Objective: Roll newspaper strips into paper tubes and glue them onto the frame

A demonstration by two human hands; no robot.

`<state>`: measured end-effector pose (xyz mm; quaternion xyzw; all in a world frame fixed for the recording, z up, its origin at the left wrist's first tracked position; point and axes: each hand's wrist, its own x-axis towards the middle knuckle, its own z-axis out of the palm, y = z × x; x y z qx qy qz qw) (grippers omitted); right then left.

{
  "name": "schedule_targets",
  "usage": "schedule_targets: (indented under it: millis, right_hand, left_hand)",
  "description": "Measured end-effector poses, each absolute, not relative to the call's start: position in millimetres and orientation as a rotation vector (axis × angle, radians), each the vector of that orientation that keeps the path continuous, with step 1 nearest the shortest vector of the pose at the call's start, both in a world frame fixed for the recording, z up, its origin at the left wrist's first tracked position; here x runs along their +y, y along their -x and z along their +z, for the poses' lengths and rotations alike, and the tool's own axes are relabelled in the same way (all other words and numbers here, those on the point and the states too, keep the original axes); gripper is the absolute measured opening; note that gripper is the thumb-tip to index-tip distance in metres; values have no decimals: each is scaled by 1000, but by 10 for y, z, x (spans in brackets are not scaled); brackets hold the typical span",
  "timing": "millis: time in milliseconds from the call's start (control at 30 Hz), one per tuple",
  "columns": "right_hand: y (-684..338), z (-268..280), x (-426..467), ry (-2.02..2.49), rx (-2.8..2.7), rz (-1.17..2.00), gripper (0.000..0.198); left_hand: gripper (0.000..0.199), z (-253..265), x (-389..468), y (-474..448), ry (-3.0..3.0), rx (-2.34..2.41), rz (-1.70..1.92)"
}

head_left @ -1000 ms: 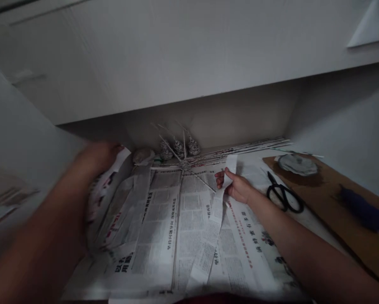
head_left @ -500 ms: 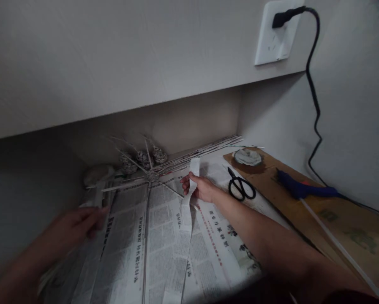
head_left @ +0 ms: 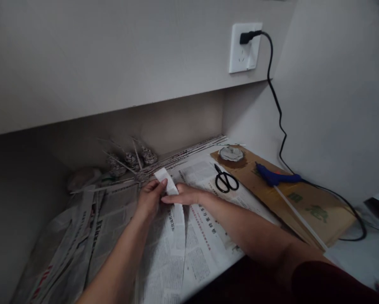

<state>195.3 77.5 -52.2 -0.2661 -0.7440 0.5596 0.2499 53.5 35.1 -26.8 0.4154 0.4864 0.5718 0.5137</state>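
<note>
A long newspaper strip (head_left: pixel 178 223) hangs from between my two hands, its pale top end sticking up and its lower part trailing over the newspaper sheets (head_left: pixel 197 261). My left hand (head_left: pixel 151 196) pinches the strip near the top with thumb and fingers. From the right, my right hand (head_left: pixel 186 195) grips it just below, thumb across the front and fingers partly hidden behind. Behind my left hand lies a spoked piece of rolled paper sticks (head_left: pixel 140 176). Black-handled scissors (head_left: pixel 226 182) rest to the right of my right hand.
Cardboard (head_left: pixel 316 219) on the right bears a blue glue gun (head_left: pixel 278 175) with a long glue stick, and a round whitish pad (head_left: pixel 231 154). Its cord runs to a wall socket (head_left: pixel 244 50). Rolled paper sticks (head_left: pixel 189 155), pinecone-like woven pieces (head_left: pixel 149 156) and an overhanging panel (head_left: pixel 113 63) stand behind.
My left hand has come in from the left and taken hold of the strip's upper end beside my right hand. The strip's top now leans left. The view has shifted right.
</note>
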Motion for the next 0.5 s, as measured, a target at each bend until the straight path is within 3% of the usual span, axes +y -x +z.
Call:
schedule_targets:
  millis: [100,200,233,367,500]
  right_hand:
    - [-2240,-362,1000,948,-1965,1263,52]
    - [-2704,-215,1240,1591,-1623,388,49]
    - [-2870,-188,1298,1691,-1558,272,45]
    - [-3386,-191,1424,2057,-1458,57,60]
    - [-3604,-252,1526,2236,-1643,71,34]
  left_hand:
    - [30,-401,338,-456,-879,1069,1435]
    - [31,-506,323,-435,-828,971,1406]
    - [31,-527,322,-444,-813,944,1392]
    - [29,-555,333,-488,-785,897,1315]
    - [25,-553,337,-478,-834,914,1269]
